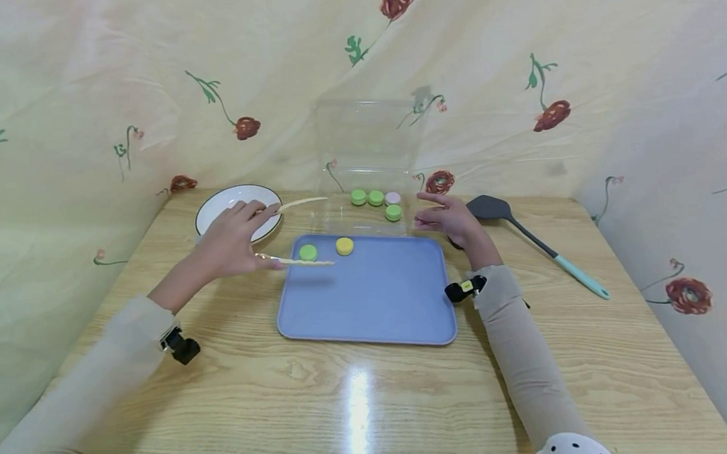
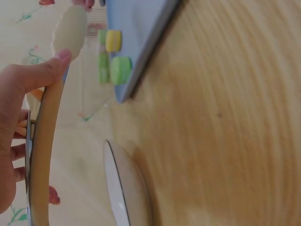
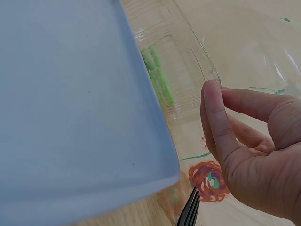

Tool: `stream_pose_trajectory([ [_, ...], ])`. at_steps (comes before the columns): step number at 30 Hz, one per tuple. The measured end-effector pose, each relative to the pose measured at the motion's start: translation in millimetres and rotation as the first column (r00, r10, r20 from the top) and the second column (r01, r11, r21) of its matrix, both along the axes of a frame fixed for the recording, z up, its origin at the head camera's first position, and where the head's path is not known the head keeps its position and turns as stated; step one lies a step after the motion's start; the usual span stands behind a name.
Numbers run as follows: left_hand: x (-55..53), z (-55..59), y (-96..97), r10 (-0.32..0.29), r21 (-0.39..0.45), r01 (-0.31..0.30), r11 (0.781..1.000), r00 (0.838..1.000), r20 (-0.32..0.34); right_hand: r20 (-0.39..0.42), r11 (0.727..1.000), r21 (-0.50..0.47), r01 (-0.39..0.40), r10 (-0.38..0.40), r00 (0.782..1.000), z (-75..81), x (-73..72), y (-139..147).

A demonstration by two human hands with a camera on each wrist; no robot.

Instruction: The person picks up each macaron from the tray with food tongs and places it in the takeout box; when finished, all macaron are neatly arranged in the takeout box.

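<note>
My left hand [image 1: 231, 241] holds a pair of beige tongs [image 2: 47, 141], their arms spread apart, over the left end of the blue tray [image 1: 373, 295]. Beneath the tongs, a green macaron [image 1: 307, 252] and a yellow macaron [image 1: 344, 246] lie on the tray. Behind it stands a clear plastic box [image 1: 338, 223], lid raised, with several green macarons [image 1: 376, 197] and a pink one [image 1: 392, 198] inside. My right hand [image 1: 452, 221] is at the box's right side, fingers extended, fingertips right at its clear edge in the right wrist view.
A white dark-rimmed bowl [image 1: 223, 200] stands at the back left, partly behind my left hand. On the right lies a dark spatula [image 1: 492, 208] with a turquoise handle. Black fork tines [image 3: 189, 209] show below my right hand. A flowered cloth hangs behind the table.
</note>
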State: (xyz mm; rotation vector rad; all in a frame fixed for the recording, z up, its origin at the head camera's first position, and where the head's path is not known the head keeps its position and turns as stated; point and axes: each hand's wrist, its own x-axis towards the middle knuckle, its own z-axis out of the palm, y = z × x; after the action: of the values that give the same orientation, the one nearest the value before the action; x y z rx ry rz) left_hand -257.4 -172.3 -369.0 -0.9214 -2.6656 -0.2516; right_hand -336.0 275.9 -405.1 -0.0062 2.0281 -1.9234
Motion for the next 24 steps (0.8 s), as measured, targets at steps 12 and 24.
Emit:
stream_pose_trajectory([
  [12,21.6,-23.4,-29.7,0.099,-0.097,-0.093,0.991,0.993,0.059,-0.011,1.000,0.015,0.000,0.000,1.000,-1.1,-0.7,1],
  [24,25.4,-32.4,-36.5,0.105,-0.177,-0.088,0.980,0.990,0.090,0.002,1.000,0.004,0.000,0.000,1.000,-0.6,-0.5,0],
])
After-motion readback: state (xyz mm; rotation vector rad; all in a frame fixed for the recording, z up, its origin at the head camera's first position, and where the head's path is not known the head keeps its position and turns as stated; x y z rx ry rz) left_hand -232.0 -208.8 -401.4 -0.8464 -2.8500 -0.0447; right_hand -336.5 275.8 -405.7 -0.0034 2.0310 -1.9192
